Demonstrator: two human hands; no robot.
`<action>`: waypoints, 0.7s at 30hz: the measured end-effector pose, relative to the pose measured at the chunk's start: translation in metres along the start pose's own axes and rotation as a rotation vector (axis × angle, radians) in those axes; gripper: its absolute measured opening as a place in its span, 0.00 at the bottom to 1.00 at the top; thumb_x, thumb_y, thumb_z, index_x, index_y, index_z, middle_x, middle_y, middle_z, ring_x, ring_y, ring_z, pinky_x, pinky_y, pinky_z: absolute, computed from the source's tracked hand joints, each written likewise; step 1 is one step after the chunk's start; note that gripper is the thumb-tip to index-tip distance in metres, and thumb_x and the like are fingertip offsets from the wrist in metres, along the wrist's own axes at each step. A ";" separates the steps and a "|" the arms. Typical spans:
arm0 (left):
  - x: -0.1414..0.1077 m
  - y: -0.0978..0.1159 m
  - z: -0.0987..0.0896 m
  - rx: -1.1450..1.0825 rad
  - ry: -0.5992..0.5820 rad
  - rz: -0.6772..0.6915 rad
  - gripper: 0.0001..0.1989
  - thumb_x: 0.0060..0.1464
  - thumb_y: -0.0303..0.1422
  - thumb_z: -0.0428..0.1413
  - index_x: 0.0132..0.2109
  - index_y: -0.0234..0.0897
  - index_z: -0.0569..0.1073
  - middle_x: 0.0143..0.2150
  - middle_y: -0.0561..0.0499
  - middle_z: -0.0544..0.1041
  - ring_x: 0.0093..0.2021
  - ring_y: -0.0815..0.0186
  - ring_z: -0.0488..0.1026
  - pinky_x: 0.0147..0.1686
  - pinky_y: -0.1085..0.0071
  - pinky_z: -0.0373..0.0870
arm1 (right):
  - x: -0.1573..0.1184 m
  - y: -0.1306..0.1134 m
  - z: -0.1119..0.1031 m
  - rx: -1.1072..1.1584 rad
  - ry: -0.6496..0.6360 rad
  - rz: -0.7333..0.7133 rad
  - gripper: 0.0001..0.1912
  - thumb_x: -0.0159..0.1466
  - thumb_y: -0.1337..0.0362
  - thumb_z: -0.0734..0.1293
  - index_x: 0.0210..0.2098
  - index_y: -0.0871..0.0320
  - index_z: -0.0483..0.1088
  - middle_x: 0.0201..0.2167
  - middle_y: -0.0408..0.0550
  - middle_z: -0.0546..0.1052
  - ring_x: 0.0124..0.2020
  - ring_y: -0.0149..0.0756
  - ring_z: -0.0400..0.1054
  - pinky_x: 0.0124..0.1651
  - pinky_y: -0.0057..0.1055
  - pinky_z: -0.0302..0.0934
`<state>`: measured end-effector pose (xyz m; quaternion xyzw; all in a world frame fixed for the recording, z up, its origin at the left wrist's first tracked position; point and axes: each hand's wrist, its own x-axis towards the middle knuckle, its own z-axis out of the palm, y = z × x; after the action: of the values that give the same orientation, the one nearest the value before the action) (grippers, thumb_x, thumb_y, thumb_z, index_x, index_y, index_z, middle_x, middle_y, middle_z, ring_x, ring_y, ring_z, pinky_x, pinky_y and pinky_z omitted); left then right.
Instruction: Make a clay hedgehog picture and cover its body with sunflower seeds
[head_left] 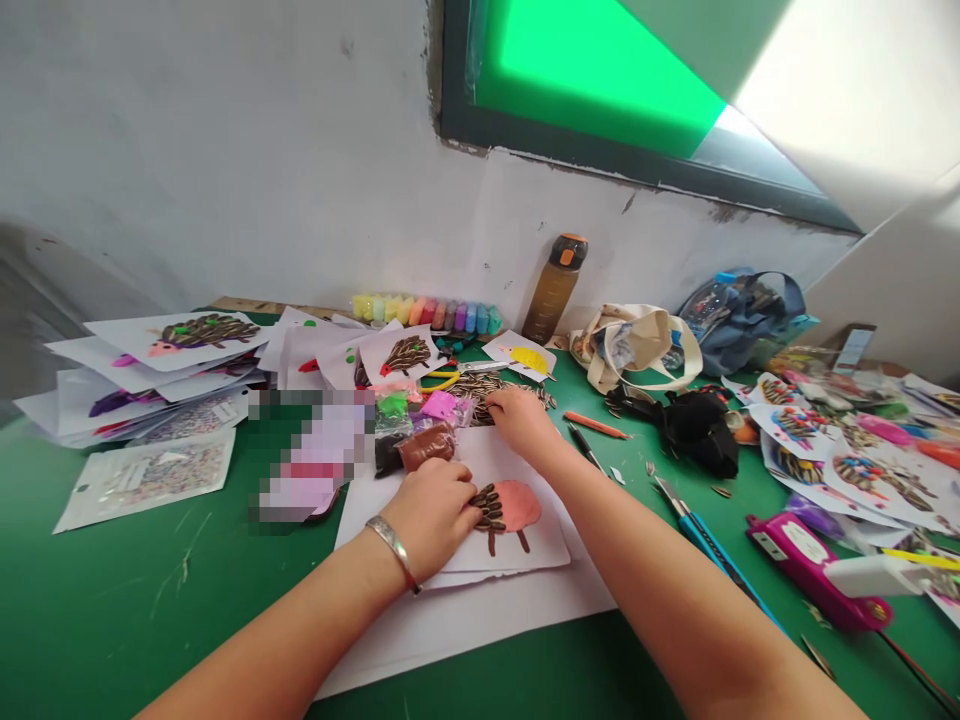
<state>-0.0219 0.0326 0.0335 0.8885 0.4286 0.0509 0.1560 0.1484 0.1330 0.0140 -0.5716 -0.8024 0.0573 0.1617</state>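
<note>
My left hand, with a silver bangle at the wrist, rests with curled fingers on the left part of a white paper card. Beside its fingertips is a flat coral-pink clay shape with brown legs, partly covered by dark sunflower seeds. My right hand reaches over the card's far edge to a loose pile of striped sunflower seeds. Its fingers are bent together at the pile; the fingertips are hidden, as is whatever they pinch. Bags of brown clay and purple clay lie nearby.
Stacked hedgehog pictures stand at the left; more pictures lie right. A brown bottle leans by the wall. Near my right forearm are a blue utility knife, an orange pencil and a magenta glue gun with a cord.
</note>
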 end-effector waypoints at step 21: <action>0.001 -0.008 -0.002 -0.958 0.438 -0.343 0.24 0.49 0.41 0.59 0.52 0.36 0.73 0.42 0.47 0.81 0.43 0.58 0.78 0.47 0.61 0.76 | -0.080 -0.050 -0.024 0.698 0.104 -0.028 0.13 0.62 0.70 0.60 0.38 0.53 0.76 0.30 0.41 0.77 0.31 0.30 0.70 0.36 0.26 0.62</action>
<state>-0.0277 0.0386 0.0333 0.6042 0.5186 0.3975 0.4560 0.1350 0.0392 0.0353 -0.4731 -0.7328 0.2967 0.3888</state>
